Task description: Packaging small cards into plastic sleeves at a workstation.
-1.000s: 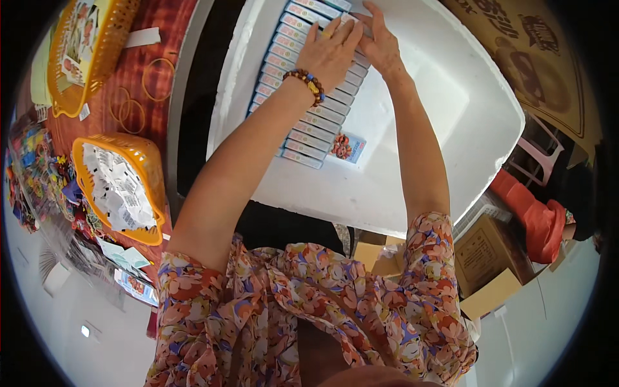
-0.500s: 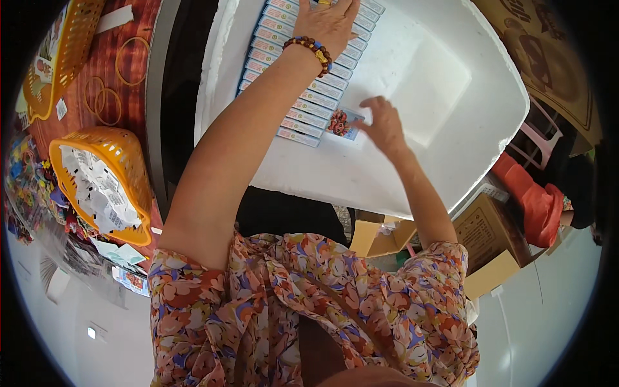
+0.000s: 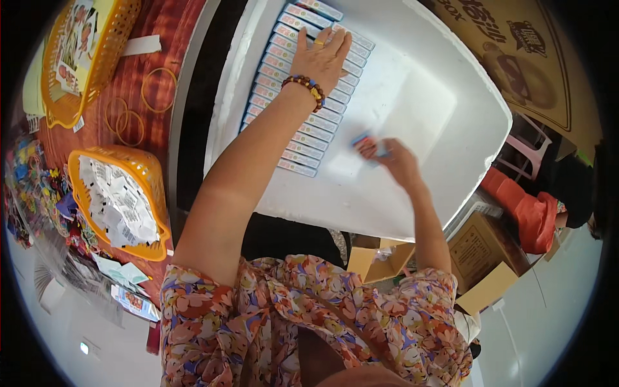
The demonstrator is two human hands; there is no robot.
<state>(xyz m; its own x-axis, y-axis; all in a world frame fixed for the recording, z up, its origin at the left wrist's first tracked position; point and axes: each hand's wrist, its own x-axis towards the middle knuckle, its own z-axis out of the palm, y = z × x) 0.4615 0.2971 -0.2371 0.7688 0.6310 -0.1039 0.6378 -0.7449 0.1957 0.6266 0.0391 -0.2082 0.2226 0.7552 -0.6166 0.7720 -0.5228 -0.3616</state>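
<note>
Inside a white foam box [image 3: 371, 206], a long row of flat blue-and-white small boxes [image 3: 302, 149] stands packed along the left side, edges up. My left hand [image 3: 320, 59], with a beaded bracelet at the wrist, lies on the upper part of this row, fingers spread. To the right of the row, my right hand [image 3: 401, 162] pinches one small box with a red picture [image 3: 365, 146] by its right end. That box is blurred by motion and held just over the foam box's floor, apart from the row.
At the left, a reddish wood-patterned table holds an orange basket of white paper tags [image 3: 122, 200], another orange basket with printed cards [image 3: 84, 51], and several rubber bands [image 3: 158, 90]. A big brown carton [image 3: 516, 58] stands beyond the foam box. More cartons [image 3: 480, 248] are at the right.
My right hand has closed on the loose small box and lifted it from beside the row's near end. My left hand stays spread on the row. The whole view has shifted slightly.
</note>
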